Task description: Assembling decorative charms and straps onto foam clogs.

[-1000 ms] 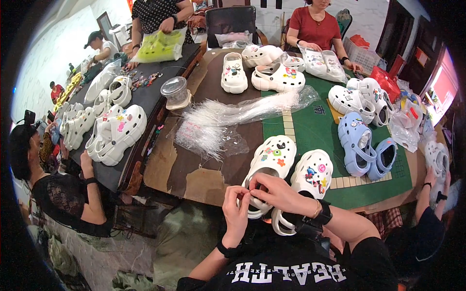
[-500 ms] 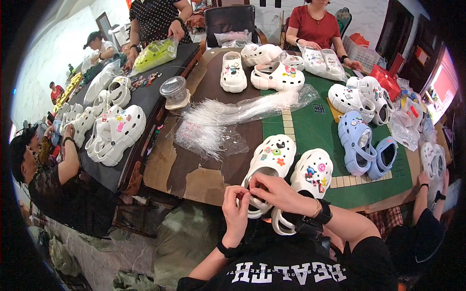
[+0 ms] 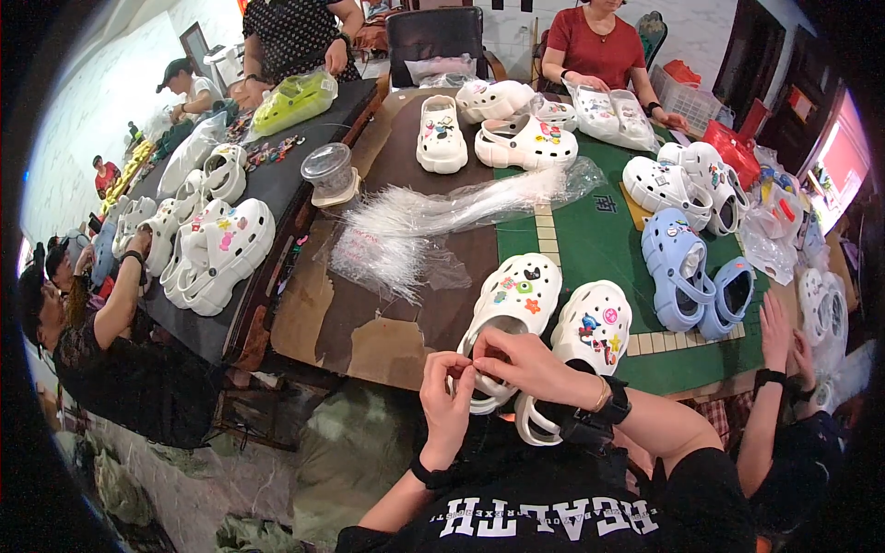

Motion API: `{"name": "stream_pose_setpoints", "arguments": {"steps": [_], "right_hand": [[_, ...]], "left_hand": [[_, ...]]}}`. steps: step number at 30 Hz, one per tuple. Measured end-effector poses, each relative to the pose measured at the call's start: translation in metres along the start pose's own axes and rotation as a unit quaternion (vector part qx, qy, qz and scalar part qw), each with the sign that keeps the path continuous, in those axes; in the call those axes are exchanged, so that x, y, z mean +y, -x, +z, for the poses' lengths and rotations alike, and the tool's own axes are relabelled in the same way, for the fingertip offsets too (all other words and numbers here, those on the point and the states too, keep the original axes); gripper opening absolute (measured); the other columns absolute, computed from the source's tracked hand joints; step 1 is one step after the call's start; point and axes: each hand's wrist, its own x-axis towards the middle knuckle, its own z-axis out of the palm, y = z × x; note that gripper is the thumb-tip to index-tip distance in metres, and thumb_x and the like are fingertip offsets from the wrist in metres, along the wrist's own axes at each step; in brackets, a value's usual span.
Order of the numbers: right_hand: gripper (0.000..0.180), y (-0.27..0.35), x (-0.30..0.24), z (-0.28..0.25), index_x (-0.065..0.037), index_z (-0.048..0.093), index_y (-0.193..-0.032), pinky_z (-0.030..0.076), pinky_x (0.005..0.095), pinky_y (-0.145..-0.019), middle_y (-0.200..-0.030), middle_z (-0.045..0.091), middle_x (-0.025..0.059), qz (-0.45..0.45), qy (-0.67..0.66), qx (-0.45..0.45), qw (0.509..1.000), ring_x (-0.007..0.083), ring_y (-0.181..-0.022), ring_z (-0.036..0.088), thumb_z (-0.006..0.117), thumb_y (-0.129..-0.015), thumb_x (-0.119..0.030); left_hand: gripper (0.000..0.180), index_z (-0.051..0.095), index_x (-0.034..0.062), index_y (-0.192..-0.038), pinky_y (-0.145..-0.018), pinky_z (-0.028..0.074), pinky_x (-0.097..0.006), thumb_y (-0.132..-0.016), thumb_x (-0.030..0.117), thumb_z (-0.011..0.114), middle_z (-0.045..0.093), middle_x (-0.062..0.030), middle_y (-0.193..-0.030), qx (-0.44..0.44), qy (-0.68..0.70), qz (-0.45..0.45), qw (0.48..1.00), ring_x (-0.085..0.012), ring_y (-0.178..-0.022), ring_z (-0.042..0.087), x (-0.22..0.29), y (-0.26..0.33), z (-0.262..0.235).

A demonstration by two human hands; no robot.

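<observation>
While both sets of fingertips pinch together at the heel strap of the nearer white clog (image 3: 510, 313), the left hand (image 3: 449, 398) and the right hand (image 3: 521, 361) meet just in front of the person's chest, at the near edge of the table (image 3: 387, 304). The left fingers (image 3: 458, 369) curl tight around something too small to make out, perhaps a thin fastener or the strap's edge; the right fingers (image 3: 489, 346) press down on the strap itself, closed on it rather than loose. That clog lies toe pointing away, its top dotted with coloured charms, and its partner, a second white clog (image 3: 593, 332), lies touching it on the right, half on the green mat (image 3: 590, 221). Judging from this, the step in hand looks like joining or tagging the pair at the heel straps, and it seems partly done, not finished. The next move would call for a steady pinch and a small, careful pull, with both straps kept lined up. Farther off, a bundle of clear plastic strands (image 3: 415, 226) lies mid-table, a lidded clear tub (image 3: 327, 169) to the far left, a blue pair of clogs (image 3: 687, 272) to the right, and more white clogs (image 3: 498, 129) at the far side, where other people sit working.
</observation>
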Motion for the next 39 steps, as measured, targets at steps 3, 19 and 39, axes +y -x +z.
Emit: {"name": "stream_pose_setpoints", "arguments": {"steps": [3,19,39], "right_hand": [[0.020,0.000,-0.001,-0.001,-0.002,0.053,-0.098,0.049,0.0378,-0.068,-0.082,0.064,0.0145,0.003,0.001,-0.002,1.000,0.0283,-0.073,0.063,0.059,-0.094,-0.021],[0.018,-0.001,0.006,0.000,-0.002,0.051,-0.097,0.048,0.0396,-0.068,-0.081,0.063,0.0156,-0.008,0.005,-0.004,1.000,0.0319,-0.075,0.063,0.057,-0.094,-0.019],[0.018,-0.001,0.001,0.000,-0.004,0.054,-0.098,0.048,0.0314,-0.066,-0.078,0.062,0.0082,0.005,-0.019,0.018,1.000,0.0157,-0.070,0.059,0.059,-0.095,-0.021]], "left_hand": [[0.007,0.055,0.0002,-0.092,-0.068,0.040,-0.024,-0.090,0.001,0.062,0.052,-0.0043,-0.092,-0.006,0.001,0.001,1.000,-0.0115,-0.078,0.049,-0.001,-0.001,-0.002],[0.008,0.055,0.0000,-0.090,-0.064,0.038,-0.025,-0.090,0.003,0.062,0.051,-0.0042,-0.089,-0.013,-0.029,0.011,0.999,-0.0116,-0.075,0.047,-0.001,-0.001,0.001],[0.009,0.055,-0.0010,-0.092,-0.070,0.046,-0.030,-0.090,0.004,0.063,0.054,-0.0094,-0.091,-0.010,-0.037,-0.009,0.999,-0.0189,-0.077,0.055,0.002,-0.001,0.000]]}}
